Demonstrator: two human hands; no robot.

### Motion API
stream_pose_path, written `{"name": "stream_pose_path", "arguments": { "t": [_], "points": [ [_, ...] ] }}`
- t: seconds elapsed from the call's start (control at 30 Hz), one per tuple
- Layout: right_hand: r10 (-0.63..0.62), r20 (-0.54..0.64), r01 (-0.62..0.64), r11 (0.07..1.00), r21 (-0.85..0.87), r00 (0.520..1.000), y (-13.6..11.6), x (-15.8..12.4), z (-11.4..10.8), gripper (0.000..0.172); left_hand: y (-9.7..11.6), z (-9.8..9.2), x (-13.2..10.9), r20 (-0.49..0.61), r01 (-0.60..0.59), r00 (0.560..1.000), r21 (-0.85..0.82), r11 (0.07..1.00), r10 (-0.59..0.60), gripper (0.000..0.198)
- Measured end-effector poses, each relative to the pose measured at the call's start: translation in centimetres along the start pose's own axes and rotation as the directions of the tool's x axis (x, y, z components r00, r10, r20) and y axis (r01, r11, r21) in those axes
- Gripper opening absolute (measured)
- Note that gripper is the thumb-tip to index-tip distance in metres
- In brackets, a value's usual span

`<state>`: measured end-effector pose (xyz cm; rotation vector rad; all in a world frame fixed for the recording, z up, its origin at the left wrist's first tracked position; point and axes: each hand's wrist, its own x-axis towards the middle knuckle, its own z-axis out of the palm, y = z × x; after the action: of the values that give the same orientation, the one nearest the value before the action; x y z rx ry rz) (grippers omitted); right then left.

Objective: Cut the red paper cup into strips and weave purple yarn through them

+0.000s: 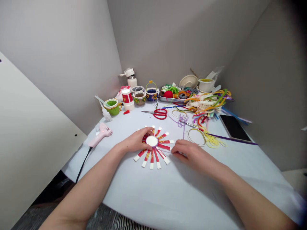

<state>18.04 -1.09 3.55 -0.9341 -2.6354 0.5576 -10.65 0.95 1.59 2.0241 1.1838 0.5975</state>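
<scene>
Head view: splayed cut cup (152,141) at table (168,191) middle. Left hand (136,142) fingers pressed flat on left strips; right hand (189,155) fingers curled narrow at right strip, grip unclear. Scissors (158,112) seen behind, glue gun (102,134) near left edge, phone (233,127) near right edge.

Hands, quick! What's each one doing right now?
Left hand: open, lying flat on the fanned-out paper cup.
Right hand: curled beside the cup's strips; whether it grips one cannot be told.

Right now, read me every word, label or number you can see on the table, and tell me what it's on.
No text can be read.
Cut paper cup: yellow print on its red strips, blurred.
Stacked red cups: print too small.
Phone: screen dark.
</scene>
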Motion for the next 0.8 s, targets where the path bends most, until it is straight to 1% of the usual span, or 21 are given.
{"name": "stream_pose_path", "arguments": {
  "t": [0.1, 0.2, 0.3, 0.4, 0.5, 0.6, 0.7, 0.8],
  "points": [
    [-0.044, 0.102, 0.051, 0.996, -0.068, 0.994, -1.6, -0.6, 0.1, 0.022, -0.1, -0.1, 0.0, 0.007, 0.005, 1.000, -0.003, 1.000, -0.005, 0.080],
    [-0.064, 0.184, 0.089, 0.988, -0.129, 0.981, -2.7, -1.0, 1.0, 0.022, -0.2, -0.1, 0.1, 0.005, 0.012, 1.000, 0.002, 1.000, -0.012, 0.081],
    [-0.087, 0.251, 0.132, 0.977, -0.168, 0.964, -3.2, -1.1, 2.0, 0.020, -0.4, -0.1, 0.1, 0.011, 0.013, 1.000, -0.009, 1.000, -0.013, 0.080],
    [-0.081, 0.286, 0.147, 0.964, -0.220, 0.955, -3.2, -1.2, 2.5, 0.021, -0.4, -0.2, 0.2, 0.014, 0.015, 1.000, 0.000, 1.000, -0.015, 0.081],
    [0.011, 0.257, 0.067, 0.953, -0.295, 0.966, -2.8, -1.4, 2.3, 0.021, -0.4, -0.1, 0.2, 0.013, 0.004, 1.000, 0.006, 1.000, -0.004, 0.080],
    [0.125, 0.175, -0.058, 0.936, -0.346, 0.977, -2.1, -1.3, 1.8, 0.022, -0.4, 0.0, 0.1, 0.009, -0.013, 1.000, -0.004, 1.000, 0.013, 0.080],
    [0.190, 0.069, -0.155, 0.924, -0.348, 0.979, -1.3, -0.8, 1.3, 0.023, -0.4, 0.0, 0.1, 0.008, -0.020, 1.000, -0.015, 1.000, 0.021, 0.082],
    [0.238, -0.030, -0.236, 0.926, -0.296, 0.971, -0.7, -0.1, 1.2, 0.018, -0.1, 0.2, 0.2, 0.017, -0.045, 0.999, -0.032, 0.998, 0.046, 0.082]
  ]
}}
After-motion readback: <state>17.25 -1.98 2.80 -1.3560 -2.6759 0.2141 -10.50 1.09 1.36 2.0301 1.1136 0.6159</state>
